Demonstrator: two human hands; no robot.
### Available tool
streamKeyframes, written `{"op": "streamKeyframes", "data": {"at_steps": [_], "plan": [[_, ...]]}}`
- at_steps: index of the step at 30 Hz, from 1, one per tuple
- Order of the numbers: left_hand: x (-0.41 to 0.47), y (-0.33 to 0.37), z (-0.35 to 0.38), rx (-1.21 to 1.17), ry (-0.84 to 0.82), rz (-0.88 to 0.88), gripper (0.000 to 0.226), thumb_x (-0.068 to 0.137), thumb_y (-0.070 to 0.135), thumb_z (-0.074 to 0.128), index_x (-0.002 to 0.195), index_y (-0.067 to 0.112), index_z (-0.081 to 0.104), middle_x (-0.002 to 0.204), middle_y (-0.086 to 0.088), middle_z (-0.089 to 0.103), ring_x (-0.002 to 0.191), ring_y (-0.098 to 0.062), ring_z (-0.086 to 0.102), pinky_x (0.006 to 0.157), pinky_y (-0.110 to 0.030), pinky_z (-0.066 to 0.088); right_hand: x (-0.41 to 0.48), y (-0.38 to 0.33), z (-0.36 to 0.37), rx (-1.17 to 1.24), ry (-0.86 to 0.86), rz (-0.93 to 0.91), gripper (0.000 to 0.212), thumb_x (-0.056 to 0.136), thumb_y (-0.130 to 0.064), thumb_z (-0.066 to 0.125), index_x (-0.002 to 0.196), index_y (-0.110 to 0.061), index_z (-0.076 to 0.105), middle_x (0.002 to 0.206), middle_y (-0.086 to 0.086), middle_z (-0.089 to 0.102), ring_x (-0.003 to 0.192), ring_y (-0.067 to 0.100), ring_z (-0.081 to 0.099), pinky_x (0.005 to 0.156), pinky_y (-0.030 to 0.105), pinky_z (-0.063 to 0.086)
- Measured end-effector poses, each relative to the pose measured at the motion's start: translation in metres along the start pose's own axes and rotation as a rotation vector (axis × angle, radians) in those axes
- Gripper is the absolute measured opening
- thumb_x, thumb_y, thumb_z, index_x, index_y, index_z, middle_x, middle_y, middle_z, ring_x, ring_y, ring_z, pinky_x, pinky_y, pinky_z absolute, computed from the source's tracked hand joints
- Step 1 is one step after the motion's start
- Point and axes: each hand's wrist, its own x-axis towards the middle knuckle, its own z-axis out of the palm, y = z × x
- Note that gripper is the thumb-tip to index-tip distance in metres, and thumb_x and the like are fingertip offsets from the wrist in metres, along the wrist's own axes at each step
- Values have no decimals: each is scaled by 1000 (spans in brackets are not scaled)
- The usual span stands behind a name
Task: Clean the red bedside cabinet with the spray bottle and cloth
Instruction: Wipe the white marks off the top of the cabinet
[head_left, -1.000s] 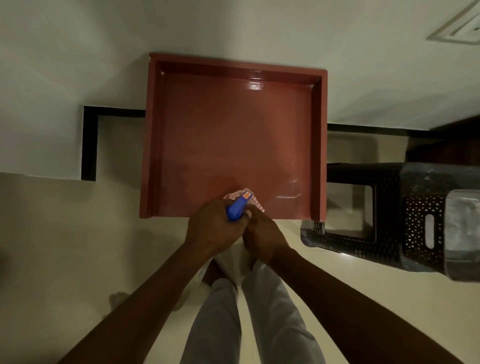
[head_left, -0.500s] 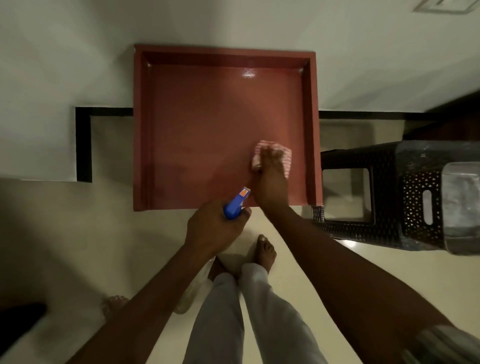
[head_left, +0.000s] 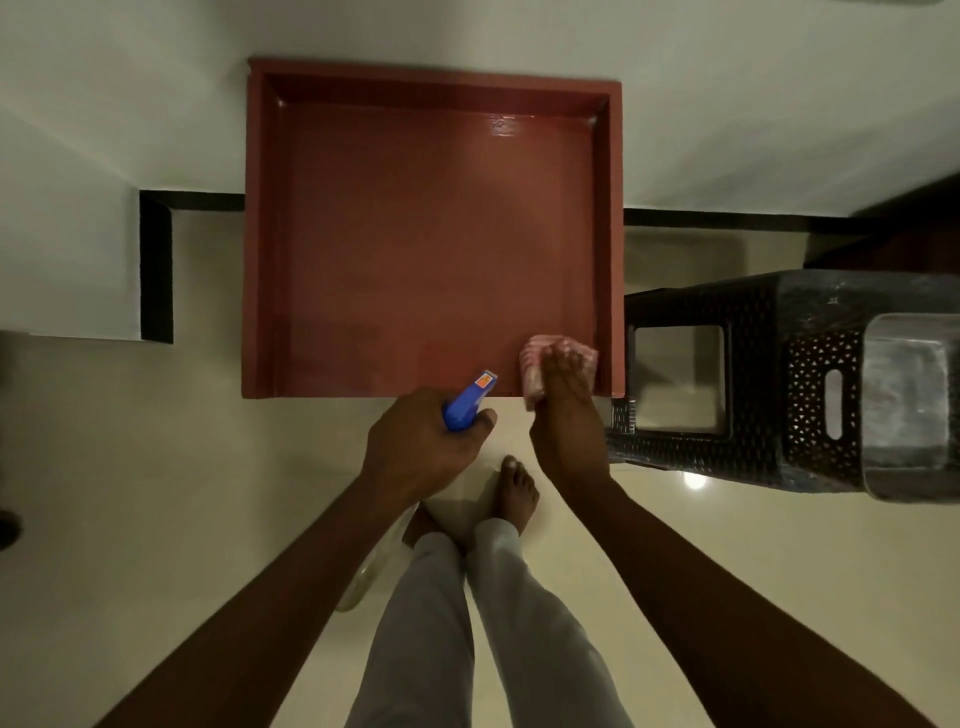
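the right grip (head_left: 563, 395), fingers spread flat on the cloth (head_left: 535, 364), has dragged it back to the near right corner of the red bedside cabinet (head_left: 415, 234), likely ending one wiping pass, while the left grip (head_left: 421, 447) stays curled round the spray bottle (head_left: 467, 402).

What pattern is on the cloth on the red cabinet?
The cloth is pink with white stripes, best seen in the head view.
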Motion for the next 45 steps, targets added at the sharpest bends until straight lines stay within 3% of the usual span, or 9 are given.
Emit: {"op": "streamKeyframes", "data": {"at_steps": [5,11,20,24,29,35,38,42,45], "plan": [[-4,1,10,-48,-23,-56,38,90,61,67,95,23,63,80,-4,72,74,-23,72,78,-41,63,76,-25,-14,95,-3,194,75,101,-5,55,163,-7,14,166,17,28,146,34,41,119,50,37],[-8,5,8,-73,18,-44,35,92,58,67,83,25,61,74,-4,71,68,-26,69,71,-39,60,153,-32,-19,31,-27,177,69,104,-10,49,162,1,13,168,20,21,156,33,22,129,43,16],[1,23,-2,-68,55,-25,41,92,58,66,85,17,67,77,-12,74,68,-32,71,71,-49,64,33,-26,-1,253,47,297,83,95,-11,63,161,-11,14,165,17,27,150,35,32,122,54,32],[4,33,1,-41,51,-15,39,93,56,67,85,18,66,77,-12,73,69,-31,71,73,-47,64,4,-32,1,262,-23,489,87,95,0,54,165,-15,4,152,18,48,122,35,60,102,51,52],[7,41,7,-45,68,-6,36,94,53,68,84,19,65,76,-11,74,69,-29,72,74,-46,64,16,-37,-10,300,-67,550,63,107,-13,48,162,-10,17,161,15,37,142,31,45,118,44,36],[3,42,20,-52,-18,-25,37,92,56,68,87,20,64,80,-12,74,73,-31,73,78,-46,64,47,-24,-29,315,9,209,74,93,-15,65,159,-9,31,164,12,33,151,25,31,122,28,24],[-4,35,27,-49,-31,-26,31,92,55,69,85,26,60,79,-3,70,73,-22,70,83,-45,62,83,-18,-27,164,-83,171,69,103,-13,55,163,-15,23,168,12,27,152,29,31,126,42,27],[-10,22,28,-82,49,-57,31,92,58,67,88,27,64,79,0,74,71,-21,70,81,-48,62,73,-35,-2,8,-121,-82,75,102,-6,50,165,-17,13,173,8,4,160,24,-2,131,46,5],[-14,15,22,-140,118,-69,31,93,56,67,80,29,63,73,-1,73,66,-22,70,76,-47,62,28,-48,11,15,-243,-308,63,103,-6,54,160,-7,28,170,12,19,159,27,9,131,41,8]]}}
